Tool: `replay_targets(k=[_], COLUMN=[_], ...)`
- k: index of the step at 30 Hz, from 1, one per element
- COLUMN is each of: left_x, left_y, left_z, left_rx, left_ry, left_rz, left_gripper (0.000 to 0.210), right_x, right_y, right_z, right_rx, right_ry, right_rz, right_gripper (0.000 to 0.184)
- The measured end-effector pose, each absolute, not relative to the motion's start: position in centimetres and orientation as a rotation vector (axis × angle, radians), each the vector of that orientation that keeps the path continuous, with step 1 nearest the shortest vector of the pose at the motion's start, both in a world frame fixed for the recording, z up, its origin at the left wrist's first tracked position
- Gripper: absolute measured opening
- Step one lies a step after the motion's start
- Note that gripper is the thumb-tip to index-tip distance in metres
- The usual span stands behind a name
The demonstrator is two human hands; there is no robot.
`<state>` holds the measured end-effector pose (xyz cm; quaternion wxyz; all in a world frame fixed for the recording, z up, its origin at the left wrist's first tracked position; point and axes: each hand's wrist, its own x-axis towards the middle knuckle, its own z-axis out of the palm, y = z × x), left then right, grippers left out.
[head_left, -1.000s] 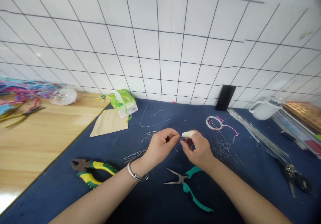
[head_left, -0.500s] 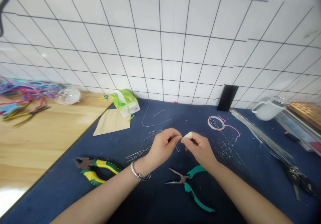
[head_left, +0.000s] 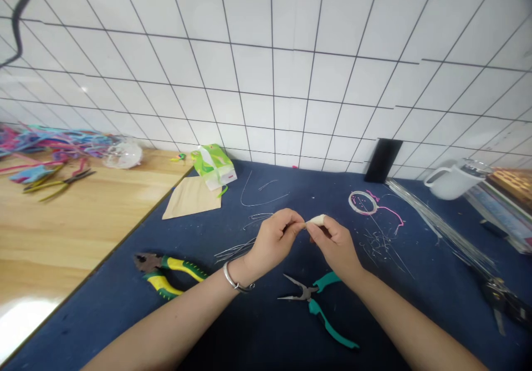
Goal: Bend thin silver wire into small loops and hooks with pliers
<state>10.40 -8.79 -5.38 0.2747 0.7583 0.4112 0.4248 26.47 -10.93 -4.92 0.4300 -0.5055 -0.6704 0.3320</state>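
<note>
Above the blue mat, my left hand [head_left: 277, 237] and my right hand [head_left: 334, 244] meet fingertip to fingertip, each closed in a pinch. Between them is a tiny piece of thin wire [head_left: 306, 225], mostly hidden by the fingers. A white wrap [head_left: 318, 220] covers my right index finger. Below the hands lie teal-handled needle-nose pliers [head_left: 305, 292] with their jaws apart. Yellow-and-green combination pliers [head_left: 162, 271] rest left of my left forearm. Loose cut wires [head_left: 235, 250] lie by my left wrist, partly hidden behind it.
Wire scraps [head_left: 380, 246] and a round dish with pink thread [head_left: 363, 203] lie to the right. Beyond are a long wire bundle [head_left: 440, 224], a white mug [head_left: 446, 181] and black-handled cutters [head_left: 501, 299]. A green packet [head_left: 214, 166] and brown paper [head_left: 191, 198] sit back left.
The whole view has shifted slightly, so the objects appear a little further right. Both hands keep their pinch; the hooked wire end seen below them earlier no longer shows.
</note>
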Motion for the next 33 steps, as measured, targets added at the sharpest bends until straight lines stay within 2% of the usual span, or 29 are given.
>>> replay_targets(k=[5, 12, 15, 17, 20, 22, 23, 25, 30, 33], left_x=[10.4, 10.4, 10.2, 10.1, 10.0, 10.0, 10.0, 10.0, 10.0, 9.9], left_y=[-8.7, -8.7, -8.5, -8.3, -8.2, -8.2, -8.2, -8.2, -8.4, -8.4], left_z=[-5.4, -5.6, -5.6, -5.5, -5.5, -5.6, -5.6, -5.8, -5.9, -5.6], left_rx=[2.06, 1.985, 1.909, 1.873, 1.841, 1.829, 1.825, 1.816, 1.788, 1.747], left_ry=[1.098, 1.133, 1.189, 1.205, 1.206, 1.201, 1.197, 1.19, 1.174, 1.166], left_rz=[1.092, 1.091, 1.066, 1.056, 1.046, 1.042, 1.044, 1.049, 1.064, 1.068], left_gripper=[0.012, 0.012, 0.011, 0.013, 0.014, 0.015, 0.016, 0.017, 0.016, 0.017], right_x=[26.7, 26.8, 27.3, 27.6, 28.1, 28.5, 28.8, 29.1, 29.1, 29.1], right_y=[-10.8, -10.6, -10.7, -11.8, -15.0, -17.6, -18.7, -20.4, -21.2, -20.6], right_z=[-5.2, -4.8, -4.0, -3.7, -4.1, -5.0, -5.5, -6.4, -7.2, -7.4], right_rx=[-1.304, -1.291, -1.447, -1.555, -1.589, -1.56, -1.538, -1.526, -1.518, -1.515], right_ry=[-1.724, -1.691, -1.905, -2.137, -2.47, -2.612, -2.659, -2.706, -2.742, -2.712], right_rz=[0.756, 0.984, 0.876, 0.645, 0.323, 0.269, 0.24, 0.17, 0.022, 0.037], right_gripper=[0.019, 0.023, 0.026, 0.038, 0.075, 0.092, 0.094, 0.087, 0.051, 0.047])
